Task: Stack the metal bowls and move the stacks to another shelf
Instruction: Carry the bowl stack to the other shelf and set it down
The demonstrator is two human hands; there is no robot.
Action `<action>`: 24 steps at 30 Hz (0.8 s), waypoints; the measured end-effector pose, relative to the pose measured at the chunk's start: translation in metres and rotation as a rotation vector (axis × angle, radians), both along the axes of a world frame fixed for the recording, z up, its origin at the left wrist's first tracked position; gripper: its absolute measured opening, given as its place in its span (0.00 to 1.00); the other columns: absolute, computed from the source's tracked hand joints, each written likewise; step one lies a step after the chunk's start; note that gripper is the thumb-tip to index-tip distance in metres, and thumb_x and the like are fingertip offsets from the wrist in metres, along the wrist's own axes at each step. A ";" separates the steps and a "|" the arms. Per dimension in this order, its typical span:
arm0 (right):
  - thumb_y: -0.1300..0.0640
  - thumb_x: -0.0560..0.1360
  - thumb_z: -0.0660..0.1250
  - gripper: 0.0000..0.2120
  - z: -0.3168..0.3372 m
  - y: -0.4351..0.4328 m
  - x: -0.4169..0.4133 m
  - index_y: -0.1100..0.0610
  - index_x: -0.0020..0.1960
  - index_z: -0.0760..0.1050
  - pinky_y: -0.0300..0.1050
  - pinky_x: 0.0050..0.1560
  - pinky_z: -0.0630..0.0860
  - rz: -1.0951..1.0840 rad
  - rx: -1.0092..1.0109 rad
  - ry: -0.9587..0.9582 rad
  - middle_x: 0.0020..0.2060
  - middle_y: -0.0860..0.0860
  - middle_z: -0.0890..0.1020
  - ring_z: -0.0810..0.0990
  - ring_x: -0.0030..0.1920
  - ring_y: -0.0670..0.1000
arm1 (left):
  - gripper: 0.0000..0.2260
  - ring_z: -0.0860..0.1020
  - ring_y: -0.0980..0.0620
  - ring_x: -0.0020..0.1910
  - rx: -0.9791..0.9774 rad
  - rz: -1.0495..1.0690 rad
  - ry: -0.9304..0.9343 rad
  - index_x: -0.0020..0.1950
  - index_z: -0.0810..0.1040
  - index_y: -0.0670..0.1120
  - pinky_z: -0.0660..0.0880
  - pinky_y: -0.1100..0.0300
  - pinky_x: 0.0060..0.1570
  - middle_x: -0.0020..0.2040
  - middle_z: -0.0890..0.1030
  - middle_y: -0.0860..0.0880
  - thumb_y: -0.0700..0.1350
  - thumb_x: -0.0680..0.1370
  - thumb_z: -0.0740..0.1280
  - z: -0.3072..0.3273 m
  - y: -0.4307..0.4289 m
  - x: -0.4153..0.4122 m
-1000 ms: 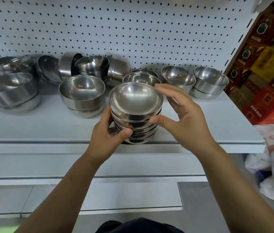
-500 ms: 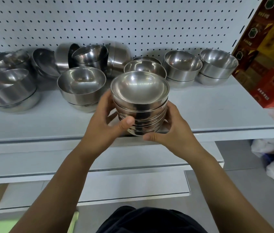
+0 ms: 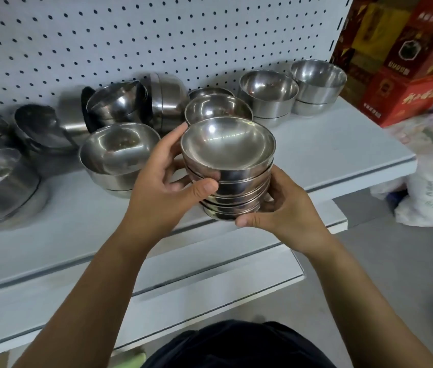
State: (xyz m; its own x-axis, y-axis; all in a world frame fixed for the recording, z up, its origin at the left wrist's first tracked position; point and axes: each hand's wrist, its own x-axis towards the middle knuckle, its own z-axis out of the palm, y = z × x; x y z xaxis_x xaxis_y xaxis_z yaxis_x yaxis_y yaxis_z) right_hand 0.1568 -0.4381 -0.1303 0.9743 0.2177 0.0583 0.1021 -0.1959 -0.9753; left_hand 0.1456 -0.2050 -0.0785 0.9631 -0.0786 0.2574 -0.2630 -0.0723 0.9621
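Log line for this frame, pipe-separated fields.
left hand: grips bowl stack side | right hand: cups stack bottom | stack: upright, at shelf front edge | other bowls: behind on shelf

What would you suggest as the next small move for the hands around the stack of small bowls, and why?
Probably draw the stack of small bowls straight back off the shelf, keeping it level. The left hand and right hand grip it from both sides at the front edge, and lower shelves show below.
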 end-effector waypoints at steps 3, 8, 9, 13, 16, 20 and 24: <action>0.54 0.61 0.87 0.45 0.003 0.002 -0.016 0.48 0.73 0.71 0.56 0.66 0.79 -0.076 -0.020 -0.025 0.63 0.47 0.82 0.80 0.66 0.52 | 0.40 0.74 0.53 0.72 -0.009 -0.062 -0.004 0.76 0.67 0.58 0.77 0.64 0.60 0.71 0.77 0.53 0.51 0.67 0.79 0.003 0.005 0.001; 0.53 0.60 0.85 0.48 0.011 0.003 -0.049 0.52 0.76 0.69 0.52 0.67 0.78 -0.225 0.002 -0.050 0.65 0.45 0.82 0.78 0.69 0.47 | 0.44 0.74 0.47 0.72 -0.021 -0.219 -0.003 0.78 0.67 0.56 0.78 0.57 0.61 0.73 0.75 0.49 0.57 0.66 0.82 0.007 0.003 0.007; 0.54 0.60 0.85 0.48 0.012 0.001 -0.055 0.53 0.76 0.69 0.54 0.67 0.78 -0.260 0.009 -0.055 0.65 0.46 0.82 0.78 0.69 0.48 | 0.43 0.74 0.49 0.72 -0.028 -0.251 -0.002 0.77 0.68 0.57 0.79 0.57 0.60 0.73 0.75 0.50 0.58 0.65 0.82 0.009 -0.001 0.007; 0.54 0.59 0.86 0.48 0.015 -0.008 -0.081 0.55 0.75 0.70 0.58 0.67 0.78 -0.388 0.044 -0.062 0.64 0.50 0.82 0.78 0.68 0.52 | 0.40 0.76 0.52 0.70 -0.061 -0.386 -0.006 0.74 0.70 0.58 0.78 0.61 0.59 0.70 0.78 0.51 0.57 0.64 0.81 0.015 -0.022 0.007; 0.54 0.59 0.86 0.46 0.017 -0.019 -0.101 0.56 0.74 0.72 0.59 0.68 0.77 -0.483 0.074 -0.069 0.64 0.52 0.82 0.78 0.68 0.54 | 0.40 0.76 0.53 0.70 -0.059 -0.481 0.000 0.74 0.70 0.57 0.77 0.65 0.57 0.70 0.78 0.49 0.55 0.64 0.81 0.017 -0.044 0.009; 0.57 0.59 0.85 0.46 0.018 -0.044 -0.124 0.57 0.74 0.71 0.55 0.69 0.77 -0.592 0.071 -0.081 0.65 0.51 0.82 0.79 0.68 0.53 | 0.42 0.76 0.49 0.70 -0.064 -0.603 0.032 0.74 0.70 0.57 0.78 0.62 0.58 0.71 0.77 0.47 0.59 0.63 0.83 0.014 -0.078 0.012; 0.59 0.59 0.84 0.47 0.017 -0.074 -0.144 0.59 0.75 0.70 0.52 0.70 0.76 -0.689 0.070 -0.079 0.66 0.50 0.82 0.78 0.69 0.50 | 0.41 0.76 0.49 0.70 -0.060 -0.700 0.039 0.72 0.71 0.58 0.79 0.54 0.59 0.71 0.77 0.51 0.55 0.63 0.83 0.013 -0.122 0.013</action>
